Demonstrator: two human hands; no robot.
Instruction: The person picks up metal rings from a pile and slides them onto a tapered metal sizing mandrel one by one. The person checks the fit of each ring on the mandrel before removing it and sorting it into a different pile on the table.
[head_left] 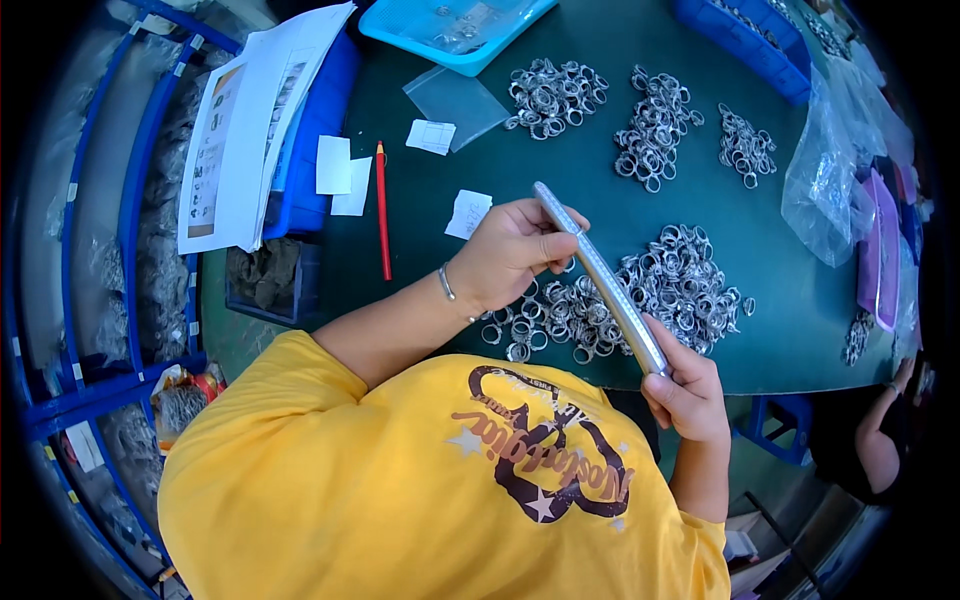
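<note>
A tapered silver ring mandrel (608, 285) with fine markings slants over the table edge in front of me. Its thick lower end is gripped in my right hand (690, 390), thumb and fingers closed round it. Nearer the thin tip, my left hand (515, 250) is closed with thumb and fingers against the mandrel. Whether a ring sits under those left fingers cannot be made out. Behind and below the mandrel lies a large heap of silver rings (690, 280), with several loose rings (517, 330) at its left side.
Smaller ring piles (560, 97) lie farther back. A turquoise tray (460, 55), a blue bin (750, 40) and a clear plastic bag (825, 170) border the green table. A red pencil (383, 215) and paper slips (468, 213) lie left. Another person's arm (880, 440) shows at right.
</note>
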